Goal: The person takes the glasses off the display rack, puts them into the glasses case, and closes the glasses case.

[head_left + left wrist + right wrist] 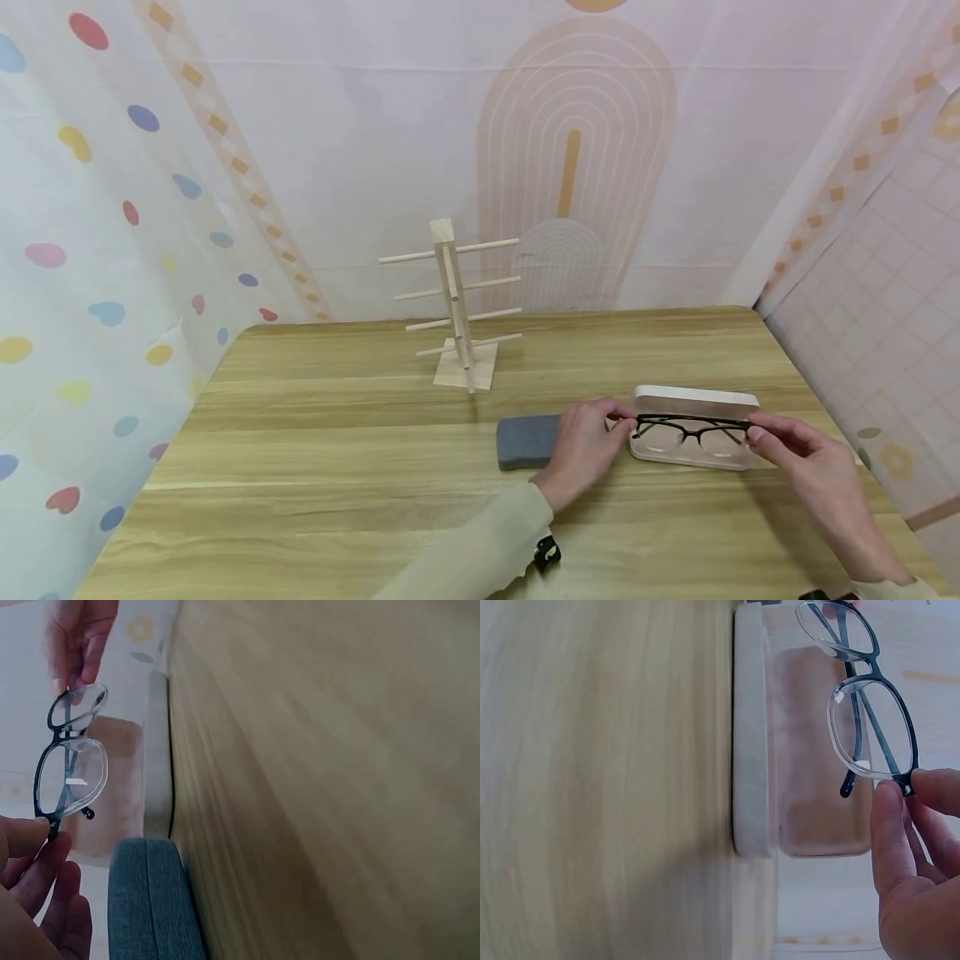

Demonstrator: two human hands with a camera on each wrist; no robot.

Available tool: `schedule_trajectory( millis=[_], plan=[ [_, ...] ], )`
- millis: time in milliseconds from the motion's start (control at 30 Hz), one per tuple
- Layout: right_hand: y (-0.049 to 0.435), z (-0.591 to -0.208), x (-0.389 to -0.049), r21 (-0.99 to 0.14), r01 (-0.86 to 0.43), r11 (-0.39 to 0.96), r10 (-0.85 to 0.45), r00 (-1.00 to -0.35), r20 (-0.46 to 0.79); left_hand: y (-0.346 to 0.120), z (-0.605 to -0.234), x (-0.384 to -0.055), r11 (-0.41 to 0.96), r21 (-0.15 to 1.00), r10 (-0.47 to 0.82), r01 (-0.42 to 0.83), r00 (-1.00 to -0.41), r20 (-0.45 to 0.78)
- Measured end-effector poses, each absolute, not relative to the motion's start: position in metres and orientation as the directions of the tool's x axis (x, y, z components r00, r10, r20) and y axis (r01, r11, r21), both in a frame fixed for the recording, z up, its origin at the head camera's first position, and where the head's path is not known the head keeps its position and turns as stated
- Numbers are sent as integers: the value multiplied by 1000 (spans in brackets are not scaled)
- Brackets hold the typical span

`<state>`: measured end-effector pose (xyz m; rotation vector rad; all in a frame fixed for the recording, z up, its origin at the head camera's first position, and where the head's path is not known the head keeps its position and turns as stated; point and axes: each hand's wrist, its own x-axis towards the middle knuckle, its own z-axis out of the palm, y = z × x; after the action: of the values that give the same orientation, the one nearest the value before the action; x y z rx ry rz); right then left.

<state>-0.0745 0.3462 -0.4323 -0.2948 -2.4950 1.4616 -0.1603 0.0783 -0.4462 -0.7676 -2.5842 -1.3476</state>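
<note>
Black-framed glasses (692, 432) with clear lower rims hang above an open white glasses case (690, 461) at the right of the table. Between thumb and fingers, my left hand (587, 446) pinches one end of the frame. The other end is pinched by my right hand (813, 467). In the right wrist view the temples of the glasses (911, 739) are folded behind the lenses, and the pinkish inside of the case (817, 750) shows behind them. A closed blue-grey glasses case (525, 442) lies beside my left hand, which partly covers it.
A wooden rack (457, 308) with several thin pegs stands toward the back middle of the wooden table (315, 467). Patterned curtains (360, 167) hang behind the table and along both sides.
</note>
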Motion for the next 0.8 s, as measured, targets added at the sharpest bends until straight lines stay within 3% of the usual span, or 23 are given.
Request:
schedule_trajectory(
  millis=[333, 800],
  plan=[
    [353, -435, -83, -824, 63, 563, 254, -962, 100, 86, -449, -179, 584, 586, 452, 561, -825, 340],
    [360, -445, -94, -778, 75, 624, 212, -974, 77, 92, -453, -190, 629, 565, 488, 534, -837, 247]
  ],
)
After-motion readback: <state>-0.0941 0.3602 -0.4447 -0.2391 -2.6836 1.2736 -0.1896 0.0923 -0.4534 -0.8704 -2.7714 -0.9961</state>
